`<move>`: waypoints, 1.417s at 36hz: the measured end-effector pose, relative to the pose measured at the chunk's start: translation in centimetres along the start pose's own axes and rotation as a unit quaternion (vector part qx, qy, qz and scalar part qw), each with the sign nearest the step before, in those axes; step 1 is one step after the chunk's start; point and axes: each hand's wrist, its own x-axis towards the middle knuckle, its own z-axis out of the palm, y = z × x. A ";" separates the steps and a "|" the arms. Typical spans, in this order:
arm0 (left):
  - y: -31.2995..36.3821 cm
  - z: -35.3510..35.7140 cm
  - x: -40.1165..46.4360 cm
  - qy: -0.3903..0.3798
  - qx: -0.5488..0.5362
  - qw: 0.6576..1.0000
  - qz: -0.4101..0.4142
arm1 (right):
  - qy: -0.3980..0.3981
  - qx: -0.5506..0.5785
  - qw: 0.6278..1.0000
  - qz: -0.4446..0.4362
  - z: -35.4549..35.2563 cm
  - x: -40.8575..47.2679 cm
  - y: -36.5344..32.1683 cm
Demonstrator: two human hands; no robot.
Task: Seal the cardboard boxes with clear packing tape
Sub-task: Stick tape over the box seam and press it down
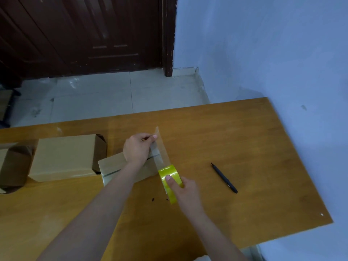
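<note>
left hand (136,149) pinches glossy clear tape strip (160,147); right hand (185,191) grips yellow roll (170,182) over cardboard box (113,164).

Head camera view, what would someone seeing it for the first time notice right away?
Probably the yellow-looking tape roll held in the right hand near the middle of the wooden table, with a clear strip of tape pulled up to the left hand, which pinches its end above a small cardboard box. Next, the black pen-like tool lying alone to the right, and a larger cardboard box to the left.
</note>
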 end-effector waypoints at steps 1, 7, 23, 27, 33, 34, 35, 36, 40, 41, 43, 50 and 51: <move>0.0 0.1 0.0 0.001 0.005 1.000 0.004 | -0.002 0.004 1.000 0.002 0.0 -0.1 0.0; 0.0 0.2 0.2 0.005 0.020 1.000 0.012 | -0.012 0.026 1.000 0.009 -0.4 0.2 0.0; -0.3 0.6 0.8 -0.001 0.060 0.998 0.018 | -0.022 0.036 0.999 0.020 -0.1 0.8 0.0; 0.0 0.5 0.8 -0.002 0.062 0.998 0.013 | -0.018 0.026 0.999 0.011 0.1 0.8 0.1; 0.2 0.6 0.8 -0.002 0.065 0.998 0.004 | -0.013 0.024 1.000 0.009 0.4 0.9 0.3; 0.2 0.5 0.8 -0.002 0.067 0.998 0.004 | -0.012 0.013 1.000 0.006 0.5 0.9 0.4; 0.2 0.5 0.8 -0.002 0.070 0.998 0.005 | -0.013 0.009 1.000 0.004 0.6 0.9 0.5; 0.2 0.5 0.8 -0.001 0.073 0.997 0.007 | -0.016 0.012 1.000 0.004 0.7 0.9 0.8; 0.1 0.5 1.0 -0.005 0.087 0.996 0.010 | -0.023 0.038 0.999 0.023 0.8 1.2 1.6; 0.1 0.5 1.0 -0.009 0.094 0.995 0.012 | -0.027 0.043 0.998 0.027 0.7 1.2 1.6; 0.2 0.5 1.1 -0.016 0.107 0.994 0.012 | -0.034 0.048 0.998 0.030 0.7 1.2 1.6; 0.5 0.2 2.0 -0.060 0.103 0.992 -0.043 | -0.051 0.048 0.997 0.018 0.5 1.2 1.3; 0.6 0.2 2.2 -0.067 0.098 0.991 -0.055 | -0.054 0.051 0.997 0.018 0.5 1.2 1.2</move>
